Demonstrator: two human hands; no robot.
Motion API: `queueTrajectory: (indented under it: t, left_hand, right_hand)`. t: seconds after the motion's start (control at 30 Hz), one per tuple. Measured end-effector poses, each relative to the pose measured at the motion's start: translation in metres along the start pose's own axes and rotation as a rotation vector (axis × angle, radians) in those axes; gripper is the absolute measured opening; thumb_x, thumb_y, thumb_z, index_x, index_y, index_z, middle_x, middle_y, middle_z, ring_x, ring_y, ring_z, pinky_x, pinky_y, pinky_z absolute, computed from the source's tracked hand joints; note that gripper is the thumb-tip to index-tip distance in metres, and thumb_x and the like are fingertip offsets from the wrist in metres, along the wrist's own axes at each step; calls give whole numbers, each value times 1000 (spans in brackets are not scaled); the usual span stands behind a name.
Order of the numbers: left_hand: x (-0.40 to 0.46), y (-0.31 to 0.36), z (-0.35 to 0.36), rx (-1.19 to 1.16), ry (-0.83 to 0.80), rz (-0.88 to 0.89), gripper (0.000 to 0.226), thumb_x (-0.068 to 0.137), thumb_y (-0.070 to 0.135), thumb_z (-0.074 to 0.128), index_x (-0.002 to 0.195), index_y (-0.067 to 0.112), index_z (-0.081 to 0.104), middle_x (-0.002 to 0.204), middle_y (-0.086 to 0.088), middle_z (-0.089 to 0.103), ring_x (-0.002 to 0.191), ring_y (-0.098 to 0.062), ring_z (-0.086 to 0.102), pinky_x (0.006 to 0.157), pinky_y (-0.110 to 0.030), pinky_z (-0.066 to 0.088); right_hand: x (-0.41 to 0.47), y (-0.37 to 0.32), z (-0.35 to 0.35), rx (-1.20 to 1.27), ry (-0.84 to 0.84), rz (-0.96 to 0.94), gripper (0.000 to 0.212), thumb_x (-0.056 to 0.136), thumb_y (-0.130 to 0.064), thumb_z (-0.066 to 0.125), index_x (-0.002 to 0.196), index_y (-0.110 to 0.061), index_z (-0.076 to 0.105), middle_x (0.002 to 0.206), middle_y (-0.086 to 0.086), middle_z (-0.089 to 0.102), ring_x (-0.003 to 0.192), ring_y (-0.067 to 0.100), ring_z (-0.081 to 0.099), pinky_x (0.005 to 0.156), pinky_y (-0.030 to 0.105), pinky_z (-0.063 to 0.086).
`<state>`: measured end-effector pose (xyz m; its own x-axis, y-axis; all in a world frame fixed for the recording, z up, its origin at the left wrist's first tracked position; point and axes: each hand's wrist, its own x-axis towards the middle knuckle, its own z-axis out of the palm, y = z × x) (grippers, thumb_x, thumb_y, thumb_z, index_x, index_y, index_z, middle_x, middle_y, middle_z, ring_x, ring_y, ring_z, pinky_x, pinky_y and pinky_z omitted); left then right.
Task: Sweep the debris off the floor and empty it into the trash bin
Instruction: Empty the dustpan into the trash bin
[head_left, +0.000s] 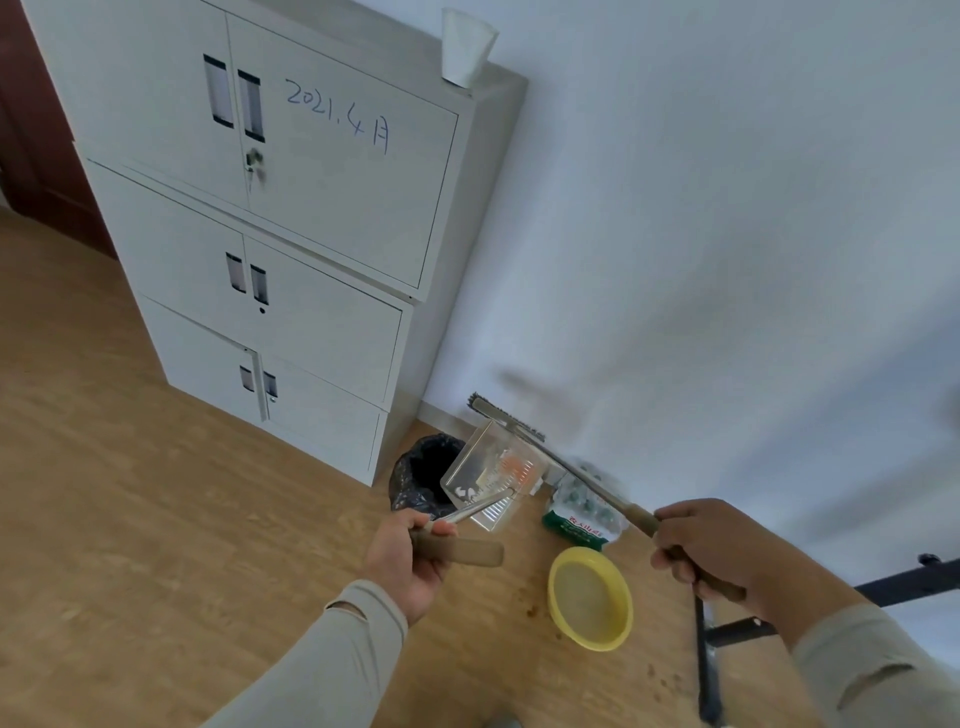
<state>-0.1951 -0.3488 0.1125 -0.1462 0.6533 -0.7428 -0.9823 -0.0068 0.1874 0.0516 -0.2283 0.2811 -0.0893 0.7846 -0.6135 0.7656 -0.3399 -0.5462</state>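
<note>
My left hand (410, 556) grips the tan handle of a clear plastic dustpan (488, 478), which is held tilted beside the trash bin (423, 475), a small bin lined with a black bag at the foot of the cabinet. Orange and white debris lies inside the pan. My right hand (701, 545) grips the handle of a small broom (561, 462); its dark brush head (506, 418) is raised above the dustpan, close to the wall.
A yellow bowl (589, 597) sits on the wooden floor near my right hand, and a green-and-white bag (582, 514) lies behind it. A grey metal cabinet (291, 249) stands to the left of the bin. Black metal legs (706, 654) stand at the right.
</note>
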Motion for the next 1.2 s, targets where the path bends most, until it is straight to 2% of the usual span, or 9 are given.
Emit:
queueTrajectory:
  t: [0.23,0.37,0.5,0.6,0.67,0.83,0.93,1.07,1.2]
  left_hand:
    - [10,-5,-8,-22,22,-25,20,98,0,50,118,4,50,63,-13,60,61,-20,58,54,-29,62]
    - [9,-7,-8,-34,30,-21,8,99,0,47,104,5,50,68,-13,56,61,-21,56,52,-28,62]
    - [6,-7,-7,-62,38,-13,8,99,0,46,98,5,51,65,-11,55,59,-21,57,53,-27,61]
    - [4,-7,-7,-83,38,-14,8,100,0,46,97,6,51,60,-11,56,65,-22,54,52,-28,61]
    - [4,-6,-6,-93,39,-16,8,100,0,46,98,7,50,58,-12,56,65,-22,54,52,-28,61]
    - [3,-2,-2,-100,23,-12,11,100,0,45,95,9,48,54,-9,53,60,-21,53,52,-27,60]
    - [5,-2,-5,-118,19,-13,11,100,0,45,96,10,48,57,-9,52,60,-20,53,54,-27,60]
    - [8,-2,-8,-129,21,2,13,101,1,46,92,10,49,66,-10,52,49,-18,57,55,-28,62]
    - [13,-4,-14,-166,35,2,10,99,0,46,105,5,52,66,-11,53,45,-17,59,52,-27,62]
  right_hand:
    - [0,-12,-4,-26,17,39,27,92,2,50,118,8,58,73,20,67,47,16,43,40,20,33]
    - [-1,-6,-3,-157,17,-19,30,87,4,53,114,14,60,71,21,63,50,20,44,41,21,31]
    - [5,-1,-7,-225,7,-22,29,82,-1,57,109,9,64,72,23,61,62,27,43,44,24,33]
    - [6,-4,-8,-259,21,-33,32,77,-7,58,106,3,67,85,37,68,62,29,45,48,29,34]
    - [6,-8,-8,-272,25,-50,31,77,-7,58,105,2,68,94,38,68,61,29,47,48,29,35]
    - [3,-14,-6,-82,15,-45,20,89,4,54,104,-5,66,74,25,69,47,20,48,42,24,36]
    - [-2,-16,1,83,7,-5,18,93,4,53,105,-4,64,75,23,69,44,16,46,40,22,36]
    - [-5,-16,8,109,-1,8,24,92,4,52,113,2,63,76,22,64,46,15,44,42,21,34]
    - [-7,-18,11,122,5,15,24,92,4,53,112,-2,63,75,22,65,46,16,44,42,22,34]
